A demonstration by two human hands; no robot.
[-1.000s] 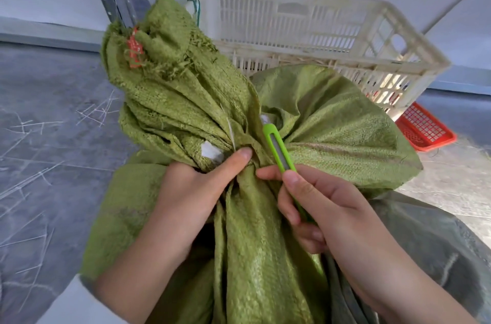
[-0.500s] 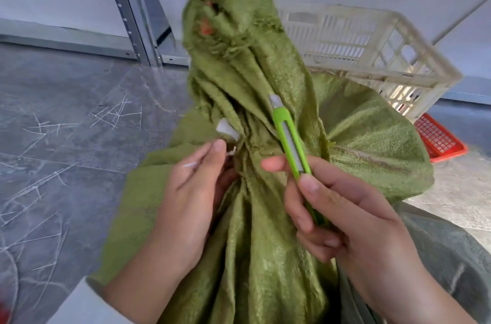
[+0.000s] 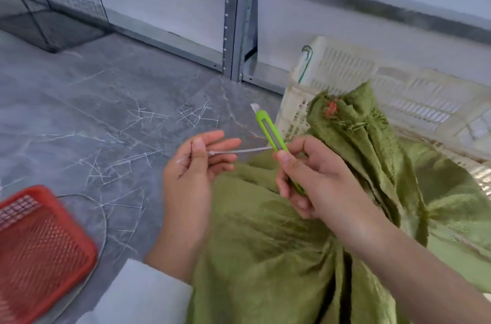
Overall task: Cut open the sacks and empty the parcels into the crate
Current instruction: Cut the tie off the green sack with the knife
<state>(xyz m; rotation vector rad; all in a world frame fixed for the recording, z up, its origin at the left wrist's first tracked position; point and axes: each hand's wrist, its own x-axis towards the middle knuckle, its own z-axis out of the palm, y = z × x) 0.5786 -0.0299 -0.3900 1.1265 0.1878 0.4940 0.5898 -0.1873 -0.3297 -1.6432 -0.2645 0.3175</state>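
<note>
The person's left hand [image 3: 191, 172] is raised over the floor [image 3: 93, 90], palm turned up. Its grip is a pinch: the thumb presses a thin white tie [image 3: 239, 150] against nearly straight fingers. The tie runs to the right from that pinch, and its far end reaches the knife [image 3: 268, 130]; whether it touches the handle cannot be told.

The right hand [image 3: 316, 180] has its grip closed round the lower part of the green knife, with the thumb laid along the handle. The knife tilts up and to the left, and a short piece of blade shows at its tip. The 2 hands are near each other but apart.

The green sack [image 3: 279, 230] lies below and to the right of both hands and fills the lower right of the view. Its crumpled neck, with a bit of red thread [image 3: 330, 110] in it, rises just beside the right hand and rests against the near wall of the white crate [image 3: 372, 76]. The crate stands on the floor behind the sack, beside a grey metal post [image 3: 239, 18].

Many thin white strips [image 3: 132, 161] lie scattered on the floor. A red mesh tray [image 3: 39, 238] sits at the lower left, near a white sleeve [image 3: 140, 294]. A wire cage [image 3: 53, 5] stands at the far left.
</note>
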